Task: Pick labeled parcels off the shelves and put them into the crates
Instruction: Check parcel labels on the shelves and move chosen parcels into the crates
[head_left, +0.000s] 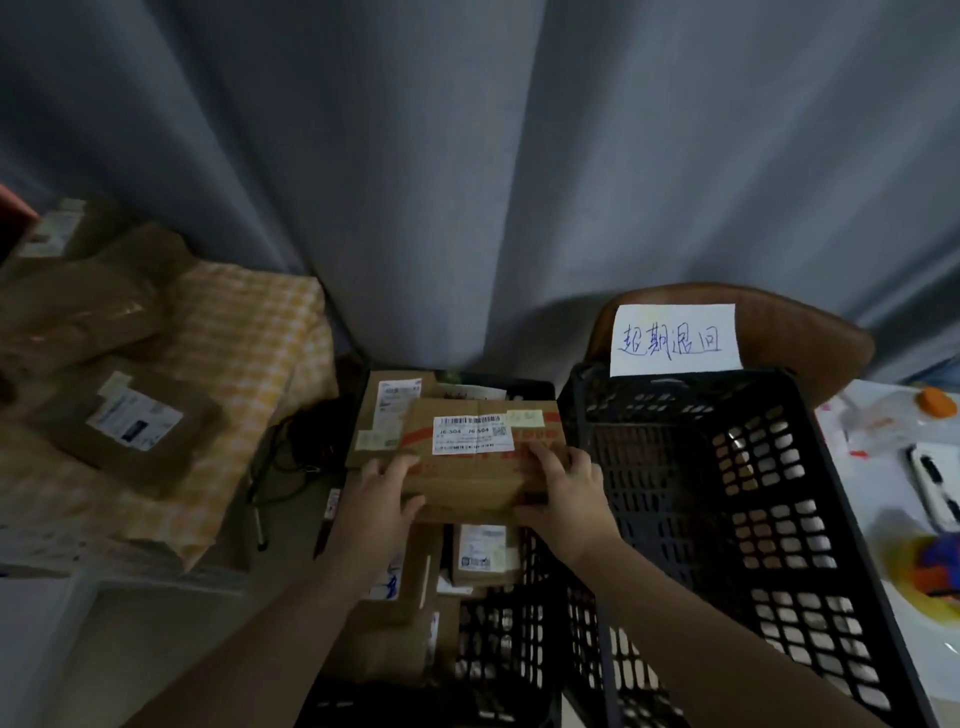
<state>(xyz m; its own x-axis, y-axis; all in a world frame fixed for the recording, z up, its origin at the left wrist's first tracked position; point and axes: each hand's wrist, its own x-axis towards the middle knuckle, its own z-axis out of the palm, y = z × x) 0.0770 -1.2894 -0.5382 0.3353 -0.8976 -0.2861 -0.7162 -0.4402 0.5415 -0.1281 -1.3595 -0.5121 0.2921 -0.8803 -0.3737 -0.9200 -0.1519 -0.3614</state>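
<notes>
Above the left crate (498, 639), holding a labelled parcel (472, 434).
Gripped at its near corners with left hand (387, 488) and right hand (563, 486), fingers curled over top; held over other parcels (483, 553), beside the right crate (779, 519).

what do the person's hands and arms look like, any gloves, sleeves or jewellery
The left hand and right hand are bare, no gloves. Both forearms are uncovered down to the frame's edge, so no sleeve shows. No watch, ring or wristband is visible, though the picture is dim.
</notes>
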